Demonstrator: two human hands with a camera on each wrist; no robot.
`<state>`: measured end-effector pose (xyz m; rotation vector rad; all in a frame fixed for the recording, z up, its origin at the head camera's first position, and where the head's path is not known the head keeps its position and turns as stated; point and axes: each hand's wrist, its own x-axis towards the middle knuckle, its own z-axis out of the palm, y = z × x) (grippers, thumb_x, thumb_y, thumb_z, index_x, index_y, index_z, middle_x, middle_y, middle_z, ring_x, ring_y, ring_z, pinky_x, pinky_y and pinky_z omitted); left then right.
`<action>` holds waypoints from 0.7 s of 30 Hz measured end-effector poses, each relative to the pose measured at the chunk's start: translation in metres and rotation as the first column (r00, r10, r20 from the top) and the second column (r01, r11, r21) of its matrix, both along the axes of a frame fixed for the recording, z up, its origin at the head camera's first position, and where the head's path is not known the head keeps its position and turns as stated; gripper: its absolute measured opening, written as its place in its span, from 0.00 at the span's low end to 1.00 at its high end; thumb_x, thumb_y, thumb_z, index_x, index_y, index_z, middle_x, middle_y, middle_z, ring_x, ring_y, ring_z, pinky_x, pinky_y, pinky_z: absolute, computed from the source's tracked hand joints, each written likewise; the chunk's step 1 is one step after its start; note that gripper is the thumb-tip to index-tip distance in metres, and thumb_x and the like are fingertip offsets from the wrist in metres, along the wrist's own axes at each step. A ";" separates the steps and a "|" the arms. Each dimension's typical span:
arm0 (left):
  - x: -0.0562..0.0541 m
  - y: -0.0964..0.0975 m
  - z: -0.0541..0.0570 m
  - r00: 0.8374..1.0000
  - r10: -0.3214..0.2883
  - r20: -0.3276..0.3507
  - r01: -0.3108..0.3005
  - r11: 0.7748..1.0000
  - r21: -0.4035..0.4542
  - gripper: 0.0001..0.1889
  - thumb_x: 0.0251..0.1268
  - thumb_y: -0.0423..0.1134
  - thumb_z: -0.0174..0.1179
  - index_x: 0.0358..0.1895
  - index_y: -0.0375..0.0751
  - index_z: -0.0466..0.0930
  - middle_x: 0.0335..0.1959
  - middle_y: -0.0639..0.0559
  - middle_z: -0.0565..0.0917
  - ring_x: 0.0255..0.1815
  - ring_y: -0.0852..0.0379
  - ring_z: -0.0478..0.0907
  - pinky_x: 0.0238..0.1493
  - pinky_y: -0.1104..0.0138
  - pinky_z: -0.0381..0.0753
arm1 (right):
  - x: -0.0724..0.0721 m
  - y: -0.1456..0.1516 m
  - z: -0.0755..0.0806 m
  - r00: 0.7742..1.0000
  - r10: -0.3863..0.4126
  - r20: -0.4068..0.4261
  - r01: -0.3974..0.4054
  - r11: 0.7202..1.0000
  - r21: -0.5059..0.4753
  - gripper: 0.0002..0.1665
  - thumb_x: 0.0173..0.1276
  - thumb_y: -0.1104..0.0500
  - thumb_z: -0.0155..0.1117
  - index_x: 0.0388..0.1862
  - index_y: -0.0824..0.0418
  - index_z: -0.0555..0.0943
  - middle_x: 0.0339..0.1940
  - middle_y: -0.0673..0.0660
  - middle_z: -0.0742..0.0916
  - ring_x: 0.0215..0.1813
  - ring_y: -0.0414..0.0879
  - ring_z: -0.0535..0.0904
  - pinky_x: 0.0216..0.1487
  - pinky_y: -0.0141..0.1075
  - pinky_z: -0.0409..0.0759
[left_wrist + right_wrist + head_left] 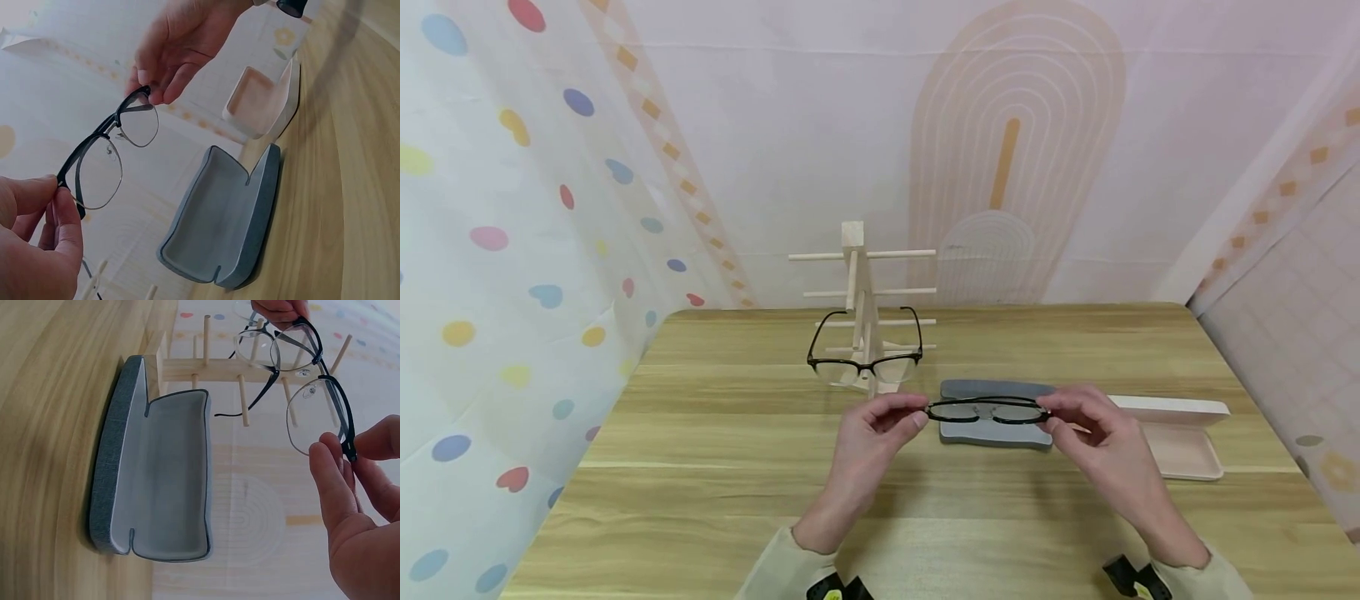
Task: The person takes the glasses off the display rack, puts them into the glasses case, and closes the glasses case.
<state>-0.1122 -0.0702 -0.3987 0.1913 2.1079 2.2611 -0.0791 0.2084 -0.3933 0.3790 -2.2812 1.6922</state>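
Note:
A pair of black half-rim eyeglasses with folded arms is held up level between both hands. My left hand pinches its left end between thumb and fingers. At the other end, my right hand grips the corner of the frame the same way. Thin metal rims run under the dark brow bars, as the left wrist view shows on these eyeglasses. Behind and below them, overlapped in the head view, a grey glasses case lies open on the table; its pale lining shows with nothing inside.
A wooden glasses stand with several pegs rises at the back of the table. Another black-framed pair of glasses hangs low on it. To the right, partly behind my right hand, sits an open white case with pink lining.

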 end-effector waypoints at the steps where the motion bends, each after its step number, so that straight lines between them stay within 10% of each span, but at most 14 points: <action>1: 0.000 0.000 0.000 1.000 -0.002 0.006 0.002 1.000 0.004 0.10 0.64 0.24 0.68 0.47 0.28 0.87 0.48 0.39 0.88 0.44 0.58 0.85 0.46 0.71 0.84 | 0.000 0.000 0.000 1.000 0.003 0.002 -0.003 1.000 -0.001 0.15 0.69 0.79 0.60 0.51 0.73 0.84 0.50 0.51 0.83 0.44 0.40 0.88 0.43 0.32 0.87; 21: -0.002 0.007 -0.012 0.995 -0.062 0.079 0.056 0.996 0.073 0.14 0.64 0.23 0.66 0.52 0.24 0.84 0.52 0.38 0.86 0.48 0.53 0.85 0.51 0.69 0.84 | 0.001 0.008 -0.010 0.993 -0.071 0.093 0.067 0.997 0.041 0.11 0.74 0.69 0.65 0.53 0.67 0.85 0.48 0.51 0.89 0.46 0.34 0.87 0.46 0.27 0.85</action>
